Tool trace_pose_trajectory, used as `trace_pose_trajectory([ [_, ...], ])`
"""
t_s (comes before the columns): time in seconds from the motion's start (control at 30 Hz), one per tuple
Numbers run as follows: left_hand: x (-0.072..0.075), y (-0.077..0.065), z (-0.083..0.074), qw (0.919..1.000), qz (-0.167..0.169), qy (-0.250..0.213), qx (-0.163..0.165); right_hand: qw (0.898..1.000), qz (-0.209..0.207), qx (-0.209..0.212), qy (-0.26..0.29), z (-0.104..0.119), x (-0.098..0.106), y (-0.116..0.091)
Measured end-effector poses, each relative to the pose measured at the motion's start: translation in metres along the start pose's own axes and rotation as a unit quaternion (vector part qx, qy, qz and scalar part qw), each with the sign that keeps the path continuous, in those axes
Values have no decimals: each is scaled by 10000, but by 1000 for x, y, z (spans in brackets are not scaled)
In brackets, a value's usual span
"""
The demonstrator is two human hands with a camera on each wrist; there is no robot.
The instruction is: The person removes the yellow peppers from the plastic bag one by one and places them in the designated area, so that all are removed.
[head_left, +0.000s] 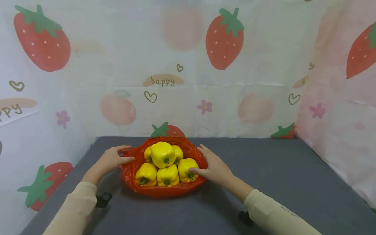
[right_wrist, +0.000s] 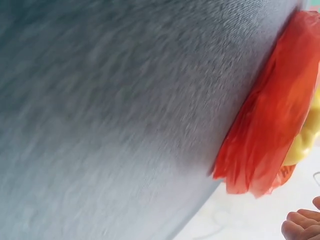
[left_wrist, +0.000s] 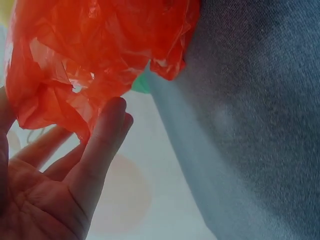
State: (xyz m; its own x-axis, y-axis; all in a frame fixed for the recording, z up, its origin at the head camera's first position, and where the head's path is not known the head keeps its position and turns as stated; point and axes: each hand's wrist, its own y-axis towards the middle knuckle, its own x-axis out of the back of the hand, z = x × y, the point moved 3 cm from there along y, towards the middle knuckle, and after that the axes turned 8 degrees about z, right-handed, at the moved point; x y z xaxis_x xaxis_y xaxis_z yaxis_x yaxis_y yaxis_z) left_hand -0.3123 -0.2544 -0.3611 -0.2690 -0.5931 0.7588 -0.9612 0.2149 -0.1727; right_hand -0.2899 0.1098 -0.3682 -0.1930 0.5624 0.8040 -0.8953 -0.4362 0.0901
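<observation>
A red plastic bag (head_left: 138, 187) sits on the table with its mouth wide and its rim rolled outward. Several yellow bell peppers (head_left: 163, 154) are piled inside it, their green stems mostly facing me. At the bag's left side is my left hand (head_left: 113, 160), its fingers extended along the rim. In the left wrist view the crumpled red plastic (left_wrist: 115, 40) lies against or just beside those fingers. On the opposite side my right hand (head_left: 217, 166) reaches to the rim with fingers spread, its thumb over the rightmost pepper. Only some fingertips of it show in the right wrist view.
A dark grey cloth (head_left: 264, 169) covers the table. Behind it and at both sides hang pale curtains (head_left: 188, 58) printed with strawberries, hearts and flowers. Dark straps (head_left: 103, 199) show below both sleeve cuffs.
</observation>
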Motion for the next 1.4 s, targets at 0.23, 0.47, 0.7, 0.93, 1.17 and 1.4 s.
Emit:
trace_pose_trajectory([
  [0.23,-3,-5,-5,9998,-132,42,115,9998,-47,13,187,7,-8,4],
  [0.47,-4,-10,-9,9992,-248,200,234,9996,-36,86,247,15,-14,7],
  [0.7,-5,-13,-11,9985,-381,-48,397,9994,-111,137,305,21,-18,9],
  [0.93,-6,-17,-8,9975,-465,-131,523,9992,-81,186,353,29,-22,14],
  [1.17,-7,-16,-8,9972,-615,-141,397,9987,-179,204,426,37,-24,22],
  [1.4,-8,-10,-10,9964,-796,-131,269,9950,-426,423,799,46,-29,31],
])
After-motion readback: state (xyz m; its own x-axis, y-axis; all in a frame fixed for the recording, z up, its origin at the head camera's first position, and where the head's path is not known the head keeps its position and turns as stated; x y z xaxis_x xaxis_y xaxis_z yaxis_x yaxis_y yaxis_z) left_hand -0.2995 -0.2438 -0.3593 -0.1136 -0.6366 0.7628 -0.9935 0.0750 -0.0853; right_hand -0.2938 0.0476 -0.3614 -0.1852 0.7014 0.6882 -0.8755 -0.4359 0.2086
